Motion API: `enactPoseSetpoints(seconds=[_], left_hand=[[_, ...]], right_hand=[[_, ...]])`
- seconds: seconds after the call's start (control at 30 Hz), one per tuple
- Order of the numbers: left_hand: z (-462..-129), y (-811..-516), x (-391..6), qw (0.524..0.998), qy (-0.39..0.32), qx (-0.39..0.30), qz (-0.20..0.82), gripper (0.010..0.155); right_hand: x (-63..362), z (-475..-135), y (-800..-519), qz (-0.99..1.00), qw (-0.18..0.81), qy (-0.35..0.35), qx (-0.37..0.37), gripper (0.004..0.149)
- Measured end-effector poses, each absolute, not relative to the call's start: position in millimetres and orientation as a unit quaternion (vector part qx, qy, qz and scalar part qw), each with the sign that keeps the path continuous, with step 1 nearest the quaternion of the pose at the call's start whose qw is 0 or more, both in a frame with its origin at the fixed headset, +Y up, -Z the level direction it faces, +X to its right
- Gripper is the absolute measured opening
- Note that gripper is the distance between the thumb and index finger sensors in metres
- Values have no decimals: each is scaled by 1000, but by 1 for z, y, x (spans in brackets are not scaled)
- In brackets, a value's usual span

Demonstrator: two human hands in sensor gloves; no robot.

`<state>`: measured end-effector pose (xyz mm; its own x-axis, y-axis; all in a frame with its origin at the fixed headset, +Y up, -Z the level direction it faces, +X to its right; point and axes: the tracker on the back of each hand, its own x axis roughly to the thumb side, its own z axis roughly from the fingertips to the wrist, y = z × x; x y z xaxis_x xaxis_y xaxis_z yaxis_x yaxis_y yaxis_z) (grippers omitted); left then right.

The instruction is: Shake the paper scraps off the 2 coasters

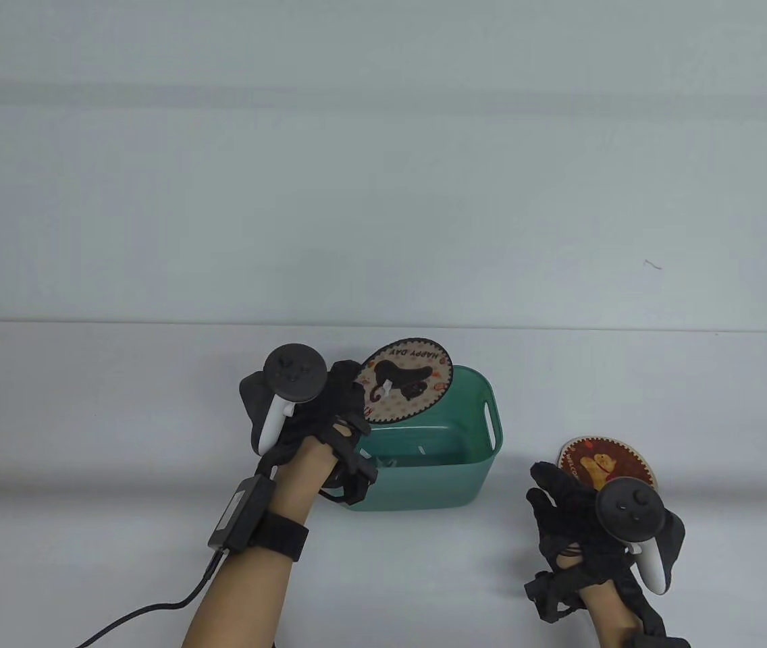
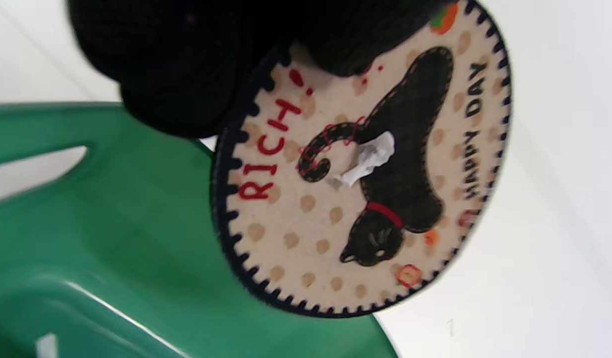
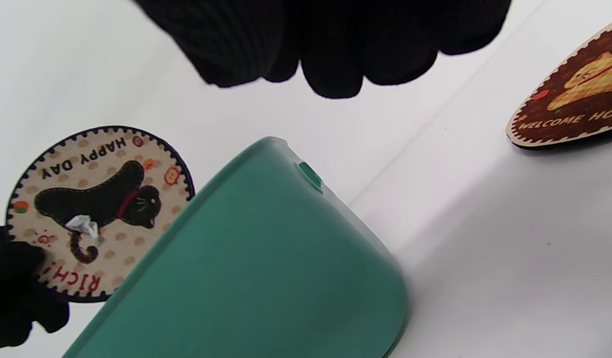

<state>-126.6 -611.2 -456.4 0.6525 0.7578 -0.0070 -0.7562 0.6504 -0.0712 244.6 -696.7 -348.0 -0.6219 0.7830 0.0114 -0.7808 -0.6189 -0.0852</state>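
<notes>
I was mid-shake on the cat coaster [image 1: 405,381]: left hand [image 1: 329,405] pinched its edge, holding it tilted over the green bin [image 1: 471,472]. One scrap [image 2: 368,159] clung to it; next I'd need a steeper tip. Bear coaster [image 1: 603,462] lay flat by my right hand [image 1: 572,513], fingers relaxed, empty.

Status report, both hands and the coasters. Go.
Left hand pinches cat coaster over green bin; one paper scrap on it. Right hand open, holds nothing, beside bear coaster on table. Nothing in the way.
</notes>
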Motion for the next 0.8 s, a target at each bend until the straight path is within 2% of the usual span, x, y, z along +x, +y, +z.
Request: enactPoseSetpoints(seconds=[0.03,0.07,0.13,0.17,0.2,0.23,0.27,0.33,0.37,0.43,0.47,0.53,0.57,0.63,0.67,0.7,0.73,0.77,0.8], left_hand=[[-457,-612,-126,913,-16,-72,401,41],[-456,-610,-126,919,-24,-76,385,41],[-454,-607,-129,914,-10,18,405,41],[-456,-607,-129,909,-7,21,417,41],[-459,-609,-126,916,-17,-57,397,41],[-458,-609,-125,922,-21,-101,372,40],[-457,-609,-126,925,-19,-83,370,40],[-455,-605,-128,919,-3,15,394,41],[-457,-605,-128,911,-1,21,411,40],[-460,-606,-126,920,-12,-85,384,40],[-457,-603,-128,921,-8,-49,385,41],[-455,-598,-131,904,12,88,417,41],[-456,-597,-131,904,14,81,421,40],[-461,-600,-128,922,1,-99,374,40],[-459,-598,-129,922,-8,-81,379,40],[-454,-595,-131,917,8,34,397,40],[-453,-593,-132,907,12,88,411,40],[-456,-593,-131,910,9,61,411,40],[-459,-596,-129,923,-1,-37,383,40]], right_hand=[[245,-348,-697,900,434,-41,-14,48],[245,-348,-697,900,434,-41,-14,47],[245,-348,-697,900,434,-40,-14,48],[245,-348,-697,900,433,-39,-14,48],[245,-348,-697,901,432,-38,-14,48],[245,-349,-697,901,432,-38,-14,48],[245,-349,-697,901,433,-38,-14,48],[245,-348,-697,901,432,-35,-15,48],[245,-348,-697,901,432,-35,-15,48],[245,-349,-697,901,432,-35,-15,48],[245,-348,-697,900,433,-35,-15,48],[245,-349,-697,900,434,-34,-15,48],[245,-349,-697,900,433,-34,-15,48],[245,-349,-697,900,433,-33,-14,48],[245,-349,-697,900,434,-33,-15,48],[245,-349,-697,900,433,-32,-14,48],[245,-348,-697,901,433,-32,-14,48],[245,-349,-697,901,432,-31,-14,48],[245,-349,-697,901,432,-31,-14,48]])
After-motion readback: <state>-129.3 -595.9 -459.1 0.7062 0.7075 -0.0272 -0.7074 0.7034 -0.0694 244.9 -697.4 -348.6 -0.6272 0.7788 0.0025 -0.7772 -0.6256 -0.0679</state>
